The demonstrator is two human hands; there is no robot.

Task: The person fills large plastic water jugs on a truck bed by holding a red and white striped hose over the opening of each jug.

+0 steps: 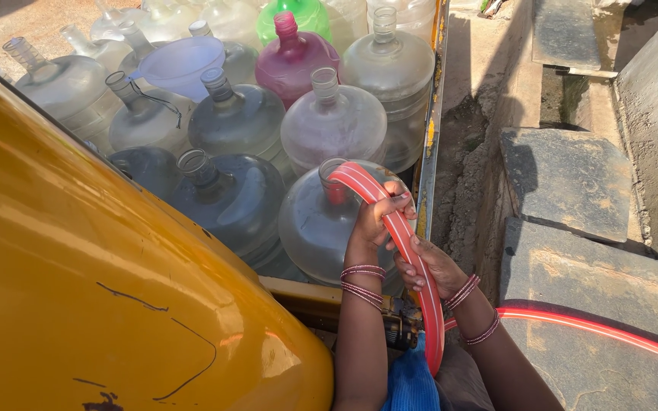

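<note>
Head view: left hand (375, 221) fingers curled tight around the red striped hose (397, 228), just behind its tip. Right hand (434, 268) pinches the same hose lower down, fingers wrapped over it. The hose end sits in the neck of the nearest clear jug (321, 221). Step in hand, by my reading: filling. Next move calls for a steady lift and swing to a neighbouring neck. Beyond this jug: rounded, translucent plastic jugs, a pink one (295, 57), a pale funnel (180, 65). Left of it, glossy yellow bodywork (78, 266); right, rough stone slabs (565, 179).
</note>
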